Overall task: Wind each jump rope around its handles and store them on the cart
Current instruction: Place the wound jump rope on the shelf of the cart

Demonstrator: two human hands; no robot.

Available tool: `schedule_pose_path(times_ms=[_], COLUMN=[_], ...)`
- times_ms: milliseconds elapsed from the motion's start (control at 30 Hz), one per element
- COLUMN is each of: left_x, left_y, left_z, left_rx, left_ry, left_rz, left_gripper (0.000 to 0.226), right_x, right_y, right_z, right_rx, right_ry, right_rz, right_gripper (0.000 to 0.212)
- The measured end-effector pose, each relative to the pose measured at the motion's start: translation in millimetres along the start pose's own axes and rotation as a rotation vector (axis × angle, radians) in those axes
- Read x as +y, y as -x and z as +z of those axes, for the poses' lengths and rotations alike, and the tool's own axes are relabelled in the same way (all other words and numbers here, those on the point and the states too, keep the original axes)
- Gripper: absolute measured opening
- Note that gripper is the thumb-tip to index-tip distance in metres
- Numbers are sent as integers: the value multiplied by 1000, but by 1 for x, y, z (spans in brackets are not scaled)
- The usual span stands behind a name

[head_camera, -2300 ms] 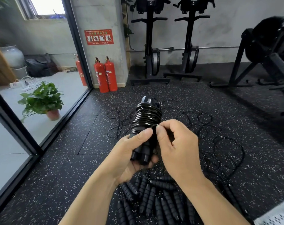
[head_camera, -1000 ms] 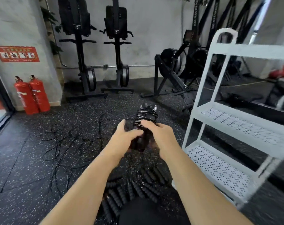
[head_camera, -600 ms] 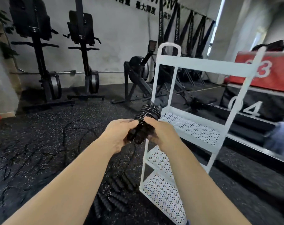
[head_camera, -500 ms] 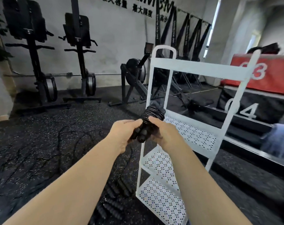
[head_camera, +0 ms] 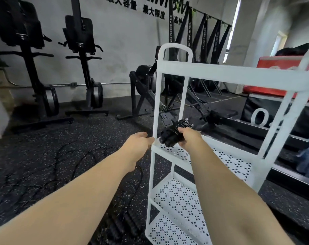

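From where I stand, this is the storing step. The winding of this rope looks finished, and the person is reaching into the white cart (head_camera: 238, 75) to put it down.

The right hand (head_camera: 190, 138) holds the wound jump rope (head_camera: 174, 134), its fingers (head_camera: 183, 130) curled round the far half of the bundle. The bundle hangs just above the near left corner of the cart's middle shelf (head_camera: 229, 161) and, as far as I can tell, is not yet resting on it.

The left hand (head_camera: 138, 144) is off the rope, just outside the cart. Its fingers (head_camera: 148, 138) are loose and hold nothing I can see. The tips are at the corner post, but I cannot tell whether they touch it.

What comes next, I would say, is a short lowering onto the perforated shelf. The right hand should then open slowly, so the coils do not spring loose. Laying the bundle on its side, away from the shelf's edge, would stop it rolling off.

The rope itself is a compact black bundle, with the two handles side by side and their butt ends facing the person. Thin glossy cord is wrapped tightly round the upper part in many turns. More loose ropes (head_camera: 76, 156) lie tangled on the speckled rubber floor to the left, so there seems to be plenty still to wind.
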State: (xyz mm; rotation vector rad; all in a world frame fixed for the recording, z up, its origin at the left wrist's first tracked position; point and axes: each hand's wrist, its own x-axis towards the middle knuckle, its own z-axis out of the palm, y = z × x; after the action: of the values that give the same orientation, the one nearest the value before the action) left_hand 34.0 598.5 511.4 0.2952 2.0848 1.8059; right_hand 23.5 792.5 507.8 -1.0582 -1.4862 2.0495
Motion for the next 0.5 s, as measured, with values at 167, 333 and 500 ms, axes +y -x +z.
schedule_pose_path(times_ms=[167,333,500], left_x=[-8,-15,-11], left_y=[-10,-11,2], left_z=[-10,-19,-27], left_rx=[12,30,58], left_ry=[11,31,36], left_rz=[-29,-54,-43], left_gripper=[46,42,42], right_x=[10,18,15], right_y=[-17,-22,-8], right_z=[6,8,4], right_rx=[-6,31,30], right_ry=[280,372,391], right_rz=[-6,-57,-57], right_gripper=[24,33,34])
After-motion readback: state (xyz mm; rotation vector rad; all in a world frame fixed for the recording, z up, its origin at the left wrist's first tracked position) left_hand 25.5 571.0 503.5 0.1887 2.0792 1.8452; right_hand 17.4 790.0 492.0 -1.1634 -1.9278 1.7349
